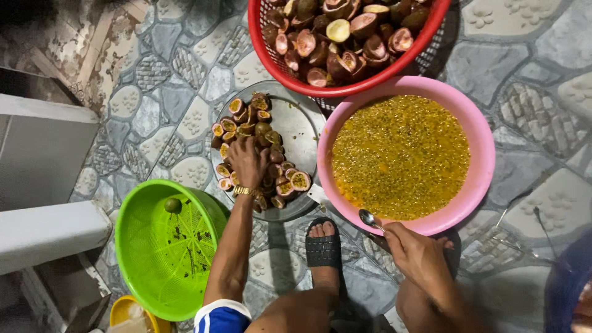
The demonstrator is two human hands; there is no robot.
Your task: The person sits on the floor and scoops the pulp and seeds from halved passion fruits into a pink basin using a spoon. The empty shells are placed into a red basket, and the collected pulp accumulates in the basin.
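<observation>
Two hands are at work, and I watch them from above. My left hand (247, 161) reaches into the metal tray (302, 117) and lies on the pile of cut passion fruit halves (259, 154). Its fingers curl down on the halves, but I cannot tell if they grip one. My right hand (419, 256) is closed around a metal spoon (370, 219). The spoon sits just at the near rim of the pink bowl (484, 154), which is full of yellow pulp with dark seeds (401, 154). A red basket (271, 68) of empty shells stands behind the tray and bowl. A green strainer bowl (132, 246) with one small green fruit (172, 205) sits to the left. My foot in a black sandal (323, 250) rests between the bowls.
</observation>
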